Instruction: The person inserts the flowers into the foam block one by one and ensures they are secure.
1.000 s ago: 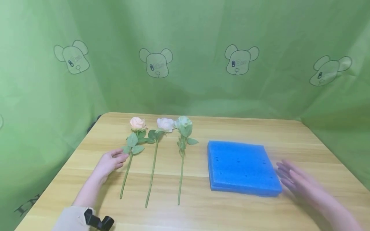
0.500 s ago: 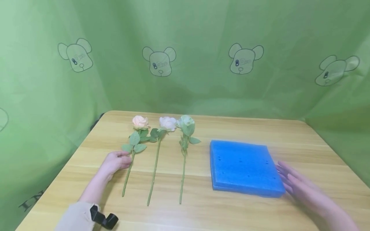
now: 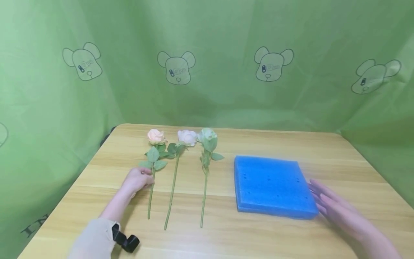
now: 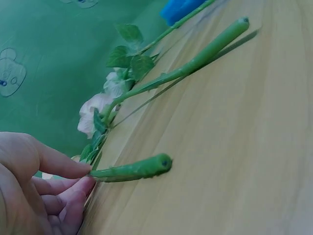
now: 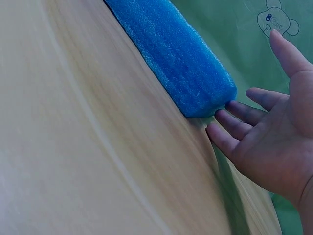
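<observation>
My left hand (image 3: 137,180) pinches the green stem of the pink rose (image 3: 156,136) between thumb and fingertips, just below its leaves. In the left wrist view the cut end of that stem (image 4: 132,170) points out past the fingers (image 4: 68,164). To its right lie a pale lilac rose (image 3: 187,137) and a pale green rose (image 3: 207,134), stems toward me. My right hand (image 3: 339,210) is spread with straight fingers, fingertips right at the right side of the blue foam block (image 3: 273,187), which has several small holes in its top.
Everything lies on a wood-grain table (image 3: 226,237). A green curtain (image 3: 223,97) with printed bear heads hangs behind the table and along both sides. A black device (image 3: 126,239) sits at my left wrist.
My left hand has moved right and closed on the pink rose's stem, whose lower end has swung right. My right hand has come in slightly to the foam block's side.
</observation>
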`<state>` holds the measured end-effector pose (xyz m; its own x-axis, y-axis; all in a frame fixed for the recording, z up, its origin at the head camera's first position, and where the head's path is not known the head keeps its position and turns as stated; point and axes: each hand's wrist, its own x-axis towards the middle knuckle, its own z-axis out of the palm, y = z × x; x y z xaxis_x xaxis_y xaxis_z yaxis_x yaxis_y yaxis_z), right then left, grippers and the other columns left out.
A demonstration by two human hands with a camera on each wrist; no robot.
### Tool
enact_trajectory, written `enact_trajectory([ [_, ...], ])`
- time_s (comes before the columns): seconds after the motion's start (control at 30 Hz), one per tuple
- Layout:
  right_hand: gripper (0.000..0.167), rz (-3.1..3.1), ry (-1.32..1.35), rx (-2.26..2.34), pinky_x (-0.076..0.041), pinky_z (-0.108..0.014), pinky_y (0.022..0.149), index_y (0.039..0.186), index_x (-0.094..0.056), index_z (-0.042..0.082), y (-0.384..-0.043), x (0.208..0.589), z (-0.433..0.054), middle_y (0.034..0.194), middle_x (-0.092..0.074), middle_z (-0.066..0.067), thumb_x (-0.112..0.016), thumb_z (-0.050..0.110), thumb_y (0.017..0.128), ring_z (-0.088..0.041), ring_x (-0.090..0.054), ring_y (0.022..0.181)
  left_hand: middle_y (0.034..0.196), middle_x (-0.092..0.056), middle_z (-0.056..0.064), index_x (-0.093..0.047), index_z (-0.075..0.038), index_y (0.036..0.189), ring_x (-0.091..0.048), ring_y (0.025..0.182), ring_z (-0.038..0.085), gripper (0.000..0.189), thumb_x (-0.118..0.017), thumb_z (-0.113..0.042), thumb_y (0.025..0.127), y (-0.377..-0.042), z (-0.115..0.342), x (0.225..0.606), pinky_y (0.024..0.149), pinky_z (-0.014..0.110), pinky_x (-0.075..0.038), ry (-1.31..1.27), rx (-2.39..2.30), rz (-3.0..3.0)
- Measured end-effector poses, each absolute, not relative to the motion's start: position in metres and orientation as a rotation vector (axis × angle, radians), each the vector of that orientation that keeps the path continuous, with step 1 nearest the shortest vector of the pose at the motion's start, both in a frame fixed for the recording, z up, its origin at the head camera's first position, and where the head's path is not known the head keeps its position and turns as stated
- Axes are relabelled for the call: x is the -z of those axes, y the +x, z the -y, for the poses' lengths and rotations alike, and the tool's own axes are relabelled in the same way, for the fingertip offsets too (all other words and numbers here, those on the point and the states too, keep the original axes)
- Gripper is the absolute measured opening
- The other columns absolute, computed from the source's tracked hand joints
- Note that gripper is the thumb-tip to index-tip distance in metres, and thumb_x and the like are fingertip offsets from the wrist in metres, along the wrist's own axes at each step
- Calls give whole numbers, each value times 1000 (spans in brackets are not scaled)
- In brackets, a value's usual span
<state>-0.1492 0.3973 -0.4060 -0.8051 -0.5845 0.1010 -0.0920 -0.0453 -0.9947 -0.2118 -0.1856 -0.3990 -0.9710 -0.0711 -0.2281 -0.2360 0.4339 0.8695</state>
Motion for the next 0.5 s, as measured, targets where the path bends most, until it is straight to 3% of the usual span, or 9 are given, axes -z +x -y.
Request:
enact_trajectory([
  [0.17, 48, -1948, -654, 1882, -28, -11, 98, 147, 4, 4, -150, 405, -396, 144, -29, 24, -13, 5, 102, 8, -31, 126, 82, -54, 11, -52, 9, 112, -49, 62, 14, 37, -61, 3, 77, -213, 182, 396, 55, 24, -46, -322, -1574, -2482],
  [0.33, 48, -1949, -646, 1883, -29, -11, 98, 147, 3, 3, -150, 405, -396, 143, -30, 24, -14, 6, 102, 8, -32, 126, 99, -57, 19, -52, 10, 113, -58, 82, 24, 36, -60, 1, 80, -213, 184, 395, 68, 33, -56, -312, -1611, -2425],
  [0.5, 47, -1952, -610, 1883, -28, -11, 98, 147, 2, 3, -148, 405, -396, 144, -28, 23, -14, 7, 102, 7, -32, 126, 94, -58, 17, -50, 14, 116, -58, 74, 21, 38, -59, 3, 81, -214, 185, 396, 65, 29, -56, -281, -1679, -2323],
])
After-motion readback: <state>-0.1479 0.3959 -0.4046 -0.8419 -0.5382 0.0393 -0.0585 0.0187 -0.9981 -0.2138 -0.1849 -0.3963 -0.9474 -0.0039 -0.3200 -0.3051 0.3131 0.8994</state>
